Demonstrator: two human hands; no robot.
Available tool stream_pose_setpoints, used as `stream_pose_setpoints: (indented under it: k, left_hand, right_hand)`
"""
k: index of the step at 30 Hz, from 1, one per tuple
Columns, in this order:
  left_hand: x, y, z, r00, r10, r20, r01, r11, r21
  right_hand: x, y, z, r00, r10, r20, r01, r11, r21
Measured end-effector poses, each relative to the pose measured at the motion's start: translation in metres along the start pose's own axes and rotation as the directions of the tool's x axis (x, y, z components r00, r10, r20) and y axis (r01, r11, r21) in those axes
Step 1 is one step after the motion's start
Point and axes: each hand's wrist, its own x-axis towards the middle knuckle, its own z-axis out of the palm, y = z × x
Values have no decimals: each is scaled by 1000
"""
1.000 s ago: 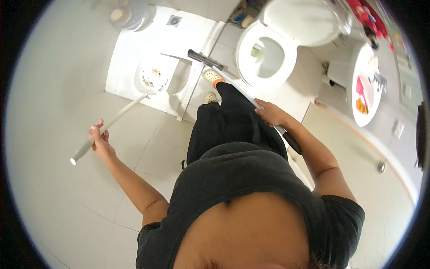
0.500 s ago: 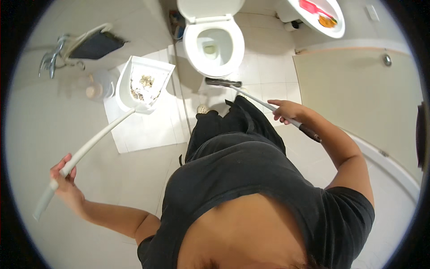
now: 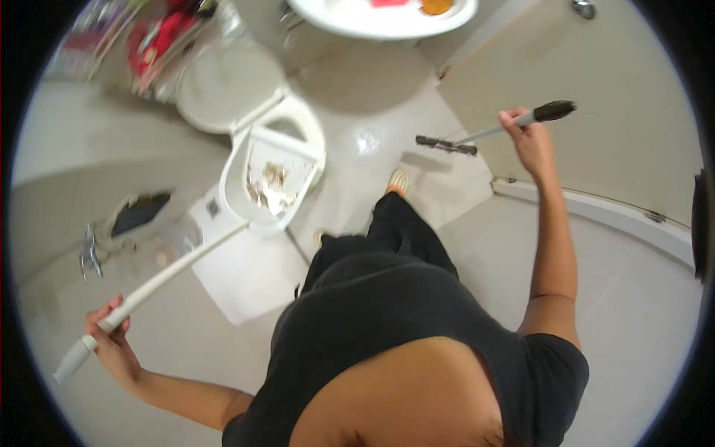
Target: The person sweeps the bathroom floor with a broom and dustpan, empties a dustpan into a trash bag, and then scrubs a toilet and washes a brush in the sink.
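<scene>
We see the dustpan (image 3: pixel 233 182), holding dirt (image 3: pixel 274 175), overlapping the toilet (image 3: pixel 316 134); contact is unclear. From there its pole (image 3: pixel 179 270) slants left, toward us, into our closed left hand (image 3: pixel 113 328). Right of the toilet, our right hand (image 3: pixel 527 138) grips a broom (image 3: pixel 484 134).

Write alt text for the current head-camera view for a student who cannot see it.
A person's left hand holds a long-handled white dustpan containing brown debris, partly covering the view of a toilet with its lid raised. The right hand grips a long-handled, black-headed tool. A sink shows at the top.
</scene>
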Motion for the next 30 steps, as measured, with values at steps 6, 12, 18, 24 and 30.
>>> stream_pose_setpoints:
  k: [6, 12, 18, 24, 30]
  left_hand:
    - [-8, -4, -19, 993, 39, 110, -39, 999, -4]
    - [22, -18, 2, 916, 107, 386, -76, 993, -93]
    - [46, 25, 72, 813, 185, 553, -152, 983, -106]
    - [79, 42, 142, 689, 186, 701, -248, 969, -13]
    - [97, 71, 211, 549, 90, 831, -353, 926, 133]
  right_hand:
    - [-18, -70, -5, 696, -242, -676, 427, 896, 120]
    - [-51, -167, -52, 600, 8, -800, 145, 982, 118]
    - [-38, -161, -44, 549, 156, -821, -91, 988, 127]
    - [-52, -147, -28, 533, 258, -806, -215, 962, 166]
    - [-113, -164, -23, 570, 321, -756, -210, 947, 244]
